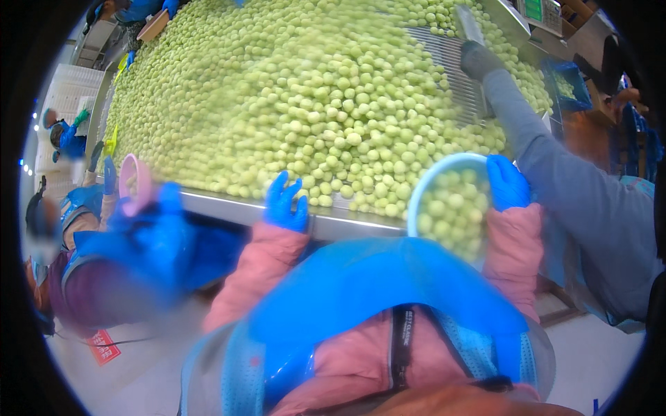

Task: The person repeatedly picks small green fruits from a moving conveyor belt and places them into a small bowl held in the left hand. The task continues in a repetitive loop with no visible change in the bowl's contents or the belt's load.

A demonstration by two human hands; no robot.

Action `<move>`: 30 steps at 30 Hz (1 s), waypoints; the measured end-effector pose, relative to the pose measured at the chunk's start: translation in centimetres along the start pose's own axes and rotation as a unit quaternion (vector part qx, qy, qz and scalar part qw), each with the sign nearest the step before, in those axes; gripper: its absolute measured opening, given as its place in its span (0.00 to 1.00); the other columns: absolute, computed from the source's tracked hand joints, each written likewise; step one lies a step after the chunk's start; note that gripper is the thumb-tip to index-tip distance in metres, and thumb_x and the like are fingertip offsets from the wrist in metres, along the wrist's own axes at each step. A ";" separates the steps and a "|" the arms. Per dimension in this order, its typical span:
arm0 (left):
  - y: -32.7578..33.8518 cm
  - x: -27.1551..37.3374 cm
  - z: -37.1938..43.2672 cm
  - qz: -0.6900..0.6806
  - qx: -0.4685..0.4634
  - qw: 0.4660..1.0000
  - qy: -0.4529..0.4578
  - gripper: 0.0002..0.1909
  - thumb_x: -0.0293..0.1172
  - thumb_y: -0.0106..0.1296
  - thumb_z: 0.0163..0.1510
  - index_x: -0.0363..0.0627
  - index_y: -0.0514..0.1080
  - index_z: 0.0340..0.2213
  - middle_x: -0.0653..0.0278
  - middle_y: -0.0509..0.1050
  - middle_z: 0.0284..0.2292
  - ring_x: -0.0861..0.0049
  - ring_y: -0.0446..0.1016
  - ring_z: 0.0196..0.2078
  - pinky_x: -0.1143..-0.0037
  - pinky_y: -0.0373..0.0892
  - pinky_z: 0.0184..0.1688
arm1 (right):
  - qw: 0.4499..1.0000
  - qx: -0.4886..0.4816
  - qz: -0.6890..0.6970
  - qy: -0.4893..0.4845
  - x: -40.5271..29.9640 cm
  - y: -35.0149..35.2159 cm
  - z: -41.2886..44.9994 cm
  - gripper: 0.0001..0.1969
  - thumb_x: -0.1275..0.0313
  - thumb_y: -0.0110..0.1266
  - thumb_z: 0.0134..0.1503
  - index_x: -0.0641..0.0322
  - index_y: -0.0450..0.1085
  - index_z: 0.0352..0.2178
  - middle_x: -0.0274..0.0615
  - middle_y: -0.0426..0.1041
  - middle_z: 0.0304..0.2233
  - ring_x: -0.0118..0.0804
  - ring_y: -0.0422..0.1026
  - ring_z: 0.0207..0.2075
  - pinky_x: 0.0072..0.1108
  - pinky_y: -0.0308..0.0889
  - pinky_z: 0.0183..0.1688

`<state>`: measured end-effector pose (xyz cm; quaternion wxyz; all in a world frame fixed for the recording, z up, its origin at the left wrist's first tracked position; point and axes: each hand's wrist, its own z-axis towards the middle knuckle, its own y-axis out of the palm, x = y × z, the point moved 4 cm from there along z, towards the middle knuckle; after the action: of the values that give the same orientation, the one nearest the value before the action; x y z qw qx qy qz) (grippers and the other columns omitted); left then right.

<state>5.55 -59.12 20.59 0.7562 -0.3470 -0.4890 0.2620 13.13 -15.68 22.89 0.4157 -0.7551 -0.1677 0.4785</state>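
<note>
A wide metal sorting table is heaped with round pale green fruits or balls (354,104); their exact kind cannot be told. My left hand (287,203), in a blue glove, is over the table's near metal edge (229,206), fingers spread beside the green balls and holding nothing. In a blue glove too, my right hand (507,182) grips the right rim of a light blue plastic basin (414,200). Many of the same green balls (452,210) lie in the basin, which is at the near edge of the table.
At the right, a co-worker's gray-gloved hand (481,60) and gray sleeve (541,135) reach over a slatted metal section (458,73). Another person at left is near a pink basin (135,184). A scale (541,15) and a blue-lined crate (570,86) stand at upper right.
</note>
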 end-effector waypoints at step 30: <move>-0.2 0.4 0.5 0.003 -0.014 1.000 -0.002 0.15 0.25 0.54 0.48 0.49 0.73 0.40 0.52 0.66 0.49 0.57 0.66 0.51 0.67 0.64 0.51 | 1.000 0.006 0.008 -0.018 0.0 0.0 0.4 0.15 0.62 0.44 0.59 0.58 0.67 0.42 0.46 0.72 0.38 0.43 0.70 0.41 0.28 0.63 0.45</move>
<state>5.25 -58.84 21.10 0.7494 -0.3587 -0.4930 0.2584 12.79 -15.48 22.80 0.4132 -0.7452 -0.1666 0.4961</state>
